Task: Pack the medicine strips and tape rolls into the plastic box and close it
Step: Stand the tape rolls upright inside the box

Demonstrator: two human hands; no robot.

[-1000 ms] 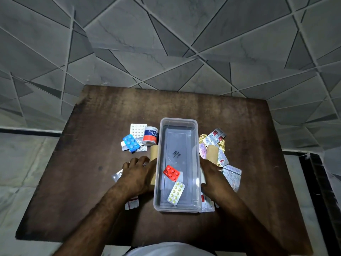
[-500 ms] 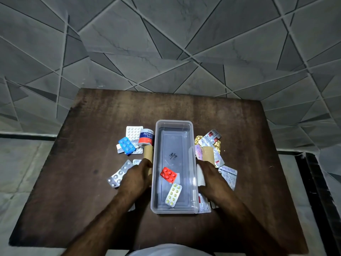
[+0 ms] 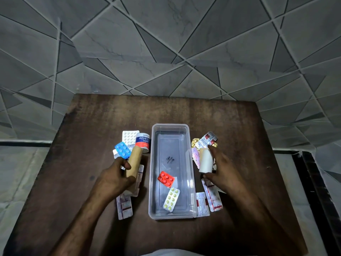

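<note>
The plastic box (image 3: 169,143) sits open at the middle of the tabletop (image 3: 92,228). A red strip (image 3: 166,179) and a yellow strip (image 3: 171,199) lie in its near half. Your left hand (image 3: 112,180) curls round a brown tape roll (image 3: 134,161) just left of the box. Your right hand (image 3: 223,170) pinches a white roll (image 3: 205,160) just right of it. Whether either roll is lifted clear of the tabletop is hard to tell. Bring both over the long walls and lay them on their sides in the bare far half, so the box can close flat. The labelled adhesive tape roll (image 3: 143,142) and loose strips lie on either side.
</note>
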